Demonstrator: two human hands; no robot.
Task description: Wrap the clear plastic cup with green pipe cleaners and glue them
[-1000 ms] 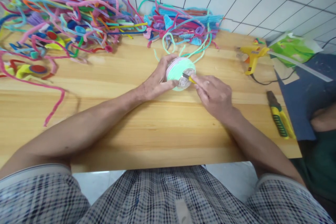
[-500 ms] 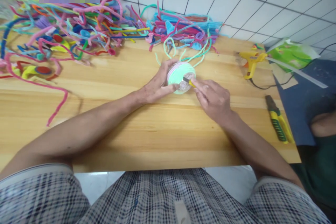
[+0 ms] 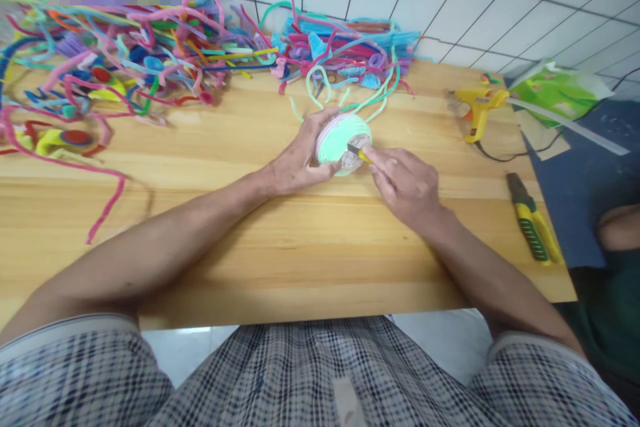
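Observation:
A round ball (image 3: pixel 336 140) wrapped in mint-green and pale pink strands is held above the middle of the wooden table. My left hand (image 3: pixel 311 157) grips it from the left, thumb at the lower front and fingers behind. Its right side shows a greyish, crinkled patch. My right hand (image 3: pixel 405 183) is closed on a small yellow-handled cutter (image 3: pixel 363 155), whose dark blade lies against that patch. Mint-green pipe cleaners (image 3: pixel 383 95) curl just behind the ball.
Heaped coloured pipe cleaners (image 3: pixel 150 67) cover the back left of the table (image 3: pixel 300 260). A yellow glue gun (image 3: pixel 479 110), green-yellow pliers (image 3: pixel 530 220) and a green bag (image 3: pixel 555 93) are at the right. Part of another person (image 3: pixel 617 293) shows at the right edge.
The whole view has shifted slightly. Both hands keep their hold on the ball and the cutter, with hardly any visible movement between them.

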